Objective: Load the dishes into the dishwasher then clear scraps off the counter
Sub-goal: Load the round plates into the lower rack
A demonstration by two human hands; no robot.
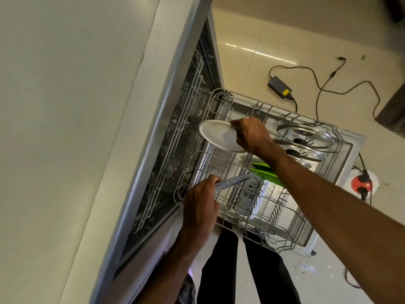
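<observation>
Grey knife point(232, 182) in left hand point(200, 202), tip rightward; plate point(218, 136) in right hand point(252, 137)

Pale cream kitchen, grey steel, and a few sharp spots of colour.

At centre the plate point(219, 136) is plain white, and the knife point(233, 182) below it has a silver blade speckled all over in grey. The rack point(285, 216) is light grey wire over the shiny silver door of the dishwasher point(350, 145). The lids point(304, 139) at centre right are clear with silver rims and black knobs, and the pieces point(266, 172) just below them are bright green. The counter point(54, 106) filling the left is cream and the floor point(263, 29) is glossy beige. At upper right a black adapter point(280, 87) bears a yellow label. At the right edge a red socket point(361, 183) sits in a white surround. The trousers point(225, 270) at the bottom are black.
</observation>
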